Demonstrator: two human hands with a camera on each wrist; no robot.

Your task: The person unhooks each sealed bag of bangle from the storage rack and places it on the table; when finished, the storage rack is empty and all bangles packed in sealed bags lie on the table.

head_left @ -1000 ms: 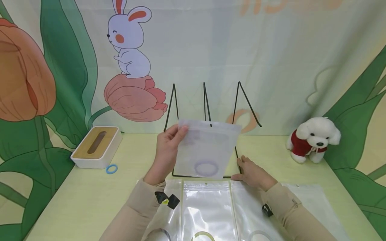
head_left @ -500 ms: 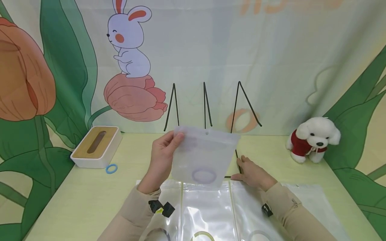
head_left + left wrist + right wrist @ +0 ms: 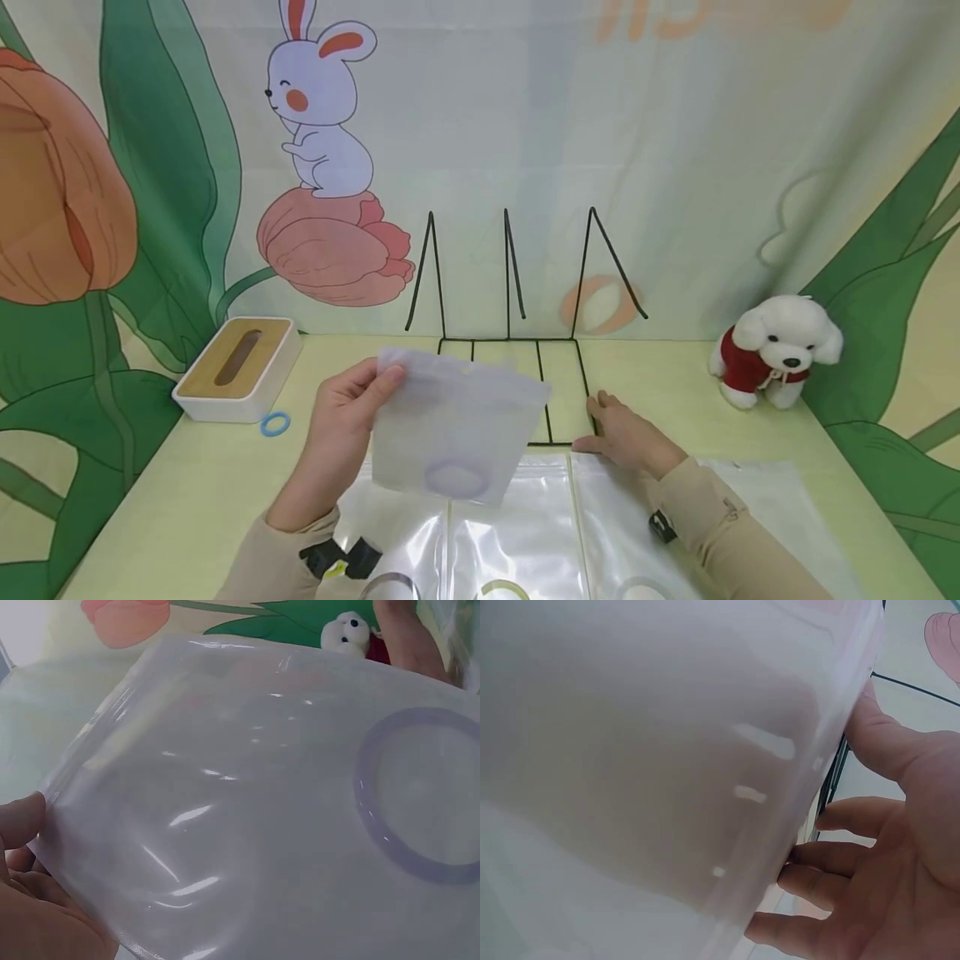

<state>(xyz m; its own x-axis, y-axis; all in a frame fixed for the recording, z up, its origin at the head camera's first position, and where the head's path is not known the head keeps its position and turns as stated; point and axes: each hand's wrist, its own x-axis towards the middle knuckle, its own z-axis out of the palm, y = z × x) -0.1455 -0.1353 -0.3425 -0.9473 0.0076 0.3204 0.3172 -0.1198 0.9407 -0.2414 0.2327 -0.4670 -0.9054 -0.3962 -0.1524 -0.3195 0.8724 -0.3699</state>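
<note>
Between thumb and fingers, my left hand (image 3: pixel 337 437) pinches the upper left corner of a translucent zip bag (image 3: pixel 457 417). A pale purple ring (image 3: pixel 369 802) lies inside that bag, low down in the head view. The bag is held up, tilted, and overlaps part of a black wire rack (image 3: pixel 582 379) with three pointed uprights. At the rack's front right corner rests my right hand (image 3: pixel 630 433), its fingers (image 3: pixel 847 815) spread and lightly bent along the dark wires. In the right wrist view, translucent film hides part of that contact.
Several flat clear bags (image 3: pixel 517 517) lie along the table's front, with a dark ring (image 3: pixel 390 583), a yellow-green ring (image 3: pixel 504 588) and a white one showing. A tissue box (image 3: pixel 236 367) and blue ring (image 3: pixel 275 424) are at left, a plush dog (image 3: pixel 780 350) at right.
My left hand has moved left and down with the zip bag, away from the uprights. More of the rack's base now shows. The right hand has stayed at the rack's corner.
</note>
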